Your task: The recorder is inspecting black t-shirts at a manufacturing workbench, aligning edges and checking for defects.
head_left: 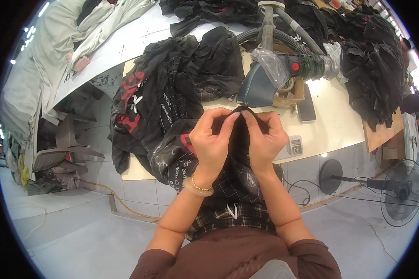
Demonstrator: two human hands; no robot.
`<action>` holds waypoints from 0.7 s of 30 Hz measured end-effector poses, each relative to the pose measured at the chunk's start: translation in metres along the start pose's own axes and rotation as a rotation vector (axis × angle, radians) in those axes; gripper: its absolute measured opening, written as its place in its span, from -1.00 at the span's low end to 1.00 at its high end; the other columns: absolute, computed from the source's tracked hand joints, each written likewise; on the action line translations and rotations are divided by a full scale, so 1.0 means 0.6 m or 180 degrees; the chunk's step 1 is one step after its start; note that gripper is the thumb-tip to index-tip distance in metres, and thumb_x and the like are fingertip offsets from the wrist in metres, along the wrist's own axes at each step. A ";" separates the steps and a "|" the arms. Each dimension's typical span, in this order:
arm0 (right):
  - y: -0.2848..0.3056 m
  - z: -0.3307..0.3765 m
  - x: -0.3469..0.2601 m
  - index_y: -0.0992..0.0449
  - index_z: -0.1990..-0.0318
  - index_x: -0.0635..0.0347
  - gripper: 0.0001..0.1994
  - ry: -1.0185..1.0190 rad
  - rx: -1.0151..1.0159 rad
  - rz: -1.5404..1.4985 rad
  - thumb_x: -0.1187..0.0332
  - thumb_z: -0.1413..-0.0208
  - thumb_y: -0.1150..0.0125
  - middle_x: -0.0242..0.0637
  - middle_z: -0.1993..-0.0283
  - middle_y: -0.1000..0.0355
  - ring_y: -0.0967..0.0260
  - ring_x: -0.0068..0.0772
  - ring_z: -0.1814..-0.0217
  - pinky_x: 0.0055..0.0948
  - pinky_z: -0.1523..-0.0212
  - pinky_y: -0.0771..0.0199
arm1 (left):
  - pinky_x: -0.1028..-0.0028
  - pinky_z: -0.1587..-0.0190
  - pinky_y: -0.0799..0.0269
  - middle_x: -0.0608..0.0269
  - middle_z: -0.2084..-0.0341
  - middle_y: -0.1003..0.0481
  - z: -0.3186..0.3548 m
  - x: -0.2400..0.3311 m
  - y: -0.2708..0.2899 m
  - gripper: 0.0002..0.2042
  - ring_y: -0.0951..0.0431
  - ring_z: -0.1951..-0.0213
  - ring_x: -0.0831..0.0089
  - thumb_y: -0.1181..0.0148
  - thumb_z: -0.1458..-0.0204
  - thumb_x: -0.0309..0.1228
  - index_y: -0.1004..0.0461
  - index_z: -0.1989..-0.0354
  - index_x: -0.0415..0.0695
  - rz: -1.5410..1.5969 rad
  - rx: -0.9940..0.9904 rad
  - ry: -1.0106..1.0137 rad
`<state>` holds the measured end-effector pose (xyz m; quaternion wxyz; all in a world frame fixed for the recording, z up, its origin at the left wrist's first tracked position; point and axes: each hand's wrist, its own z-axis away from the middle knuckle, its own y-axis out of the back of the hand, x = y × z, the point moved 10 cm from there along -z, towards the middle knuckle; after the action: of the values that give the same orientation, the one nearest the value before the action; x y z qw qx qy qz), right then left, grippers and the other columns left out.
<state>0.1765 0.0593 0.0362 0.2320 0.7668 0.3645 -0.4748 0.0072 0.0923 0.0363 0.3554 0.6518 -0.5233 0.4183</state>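
My left hand [212, 144] and my right hand [265, 142] are raised side by side over the front of the table. Both are closed, thumbs near each other, pinching the edge of a black garment [239, 151]. The cloth hangs down between my wrists toward my lap, and its lower part shows a thin white grid pattern. Just beyond my fingertips stands a blue-grey machine head [260, 86], partly wrapped in clear plastic. A heap of black printed garments [181, 69] lies to the left of the machine, spilling over the table's front edge.
Ribbed hoses [288, 39] run up from the machine. A dark flat device [306, 104] and a small grey box [295, 145] lie on the cream table [337, 123]. More black garments [375, 69] hang at right. A fan [402, 190] stands low right; a chair [63, 144] stands left.
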 end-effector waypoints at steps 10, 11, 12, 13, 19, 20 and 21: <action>-0.005 -0.004 0.011 -0.44 0.52 0.34 -0.79 -0.0328 -0.0096 -0.0136 0.49 0.02 -0.40 -0.45 0.60 -0.41 -0.17 -0.77 0.55 -0.67 0.54 -0.23 | 0.67 0.32 -0.34 0.40 0.49 -0.51 -0.001 0.004 0.002 -0.90 -0.41 0.42 0.70 -0.31 0.02 -0.60 -0.50 0.36 -0.31 -0.0045 0.0070 -0.0073; -0.001 -0.005 0.014 -0.44 0.52 0.34 -0.78 -0.0375 -0.0082 -0.0137 0.48 0.02 -0.40 -0.46 0.60 -0.41 -0.17 -0.77 0.55 -0.67 0.53 -0.22 | 0.64 0.32 -0.37 0.35 0.47 -0.53 -0.001 -0.001 -0.002 -0.90 -0.45 0.41 0.67 -0.31 0.02 -0.60 -0.51 0.35 -0.31 -0.0017 0.0005 -0.0014; 0.002 -0.005 0.014 -0.44 0.52 0.34 -0.78 -0.0374 -0.0085 -0.0137 0.48 0.02 -0.40 -0.46 0.60 -0.41 -0.17 -0.77 0.55 -0.67 0.53 -0.22 | 0.62 0.32 -0.40 0.29 0.45 -0.55 -0.002 -0.005 -0.006 -0.90 -0.49 0.41 0.63 -0.30 0.02 -0.60 -0.51 0.34 -0.30 0.0013 -0.0062 0.0045; 0.002 -0.003 0.020 -0.44 0.49 0.33 -0.81 -0.0486 -0.0164 -0.0157 0.50 -0.01 -0.38 -0.47 0.54 -0.42 -0.21 -0.76 0.48 -0.69 0.45 -0.25 | 0.62 0.32 -0.40 0.29 0.45 -0.55 -0.002 -0.003 -0.007 -0.90 -0.49 0.41 0.63 -0.30 0.02 -0.60 -0.51 0.34 -0.30 0.0014 -0.0059 0.0046; 0.002 -0.001 0.021 -0.44 0.45 0.31 -0.84 -0.0653 -0.0328 -0.0106 0.51 -0.04 -0.34 -0.48 0.46 -0.42 -0.26 -0.76 0.41 -0.71 0.37 -0.27 | 0.60 0.32 -0.42 0.26 0.45 -0.56 -0.007 -0.003 -0.012 -0.89 -0.50 0.40 0.62 -0.31 0.02 -0.59 -0.51 0.34 -0.32 0.0173 -0.0165 0.0205; 0.001 0.000 0.024 -0.44 0.43 0.30 -0.85 -0.0723 -0.0405 -0.0136 0.51 -0.04 -0.33 -0.48 0.46 -0.42 -0.26 -0.76 0.41 -0.71 0.36 -0.27 | 0.61 0.30 -0.41 0.29 0.45 -0.55 -0.007 -0.011 -0.015 -0.88 -0.50 0.39 0.63 -0.31 0.02 -0.59 -0.51 0.33 -0.31 0.0209 -0.0269 0.0365; 0.007 -0.005 0.022 -0.44 0.43 0.30 -0.85 -0.0722 -0.0400 -0.0131 0.51 -0.04 -0.33 -0.48 0.46 -0.42 -0.26 -0.76 0.41 -0.71 0.36 -0.27 | 0.62 0.28 -0.41 0.31 0.45 -0.54 -0.008 -0.019 -0.019 -0.88 -0.49 0.38 0.64 -0.31 0.02 -0.59 -0.50 0.33 -0.31 0.0249 -0.0378 0.0524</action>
<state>0.1851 0.0631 0.0259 0.3095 0.6845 0.3807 -0.5393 0.0163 0.1034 0.0273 0.4186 0.5721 -0.5413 0.4523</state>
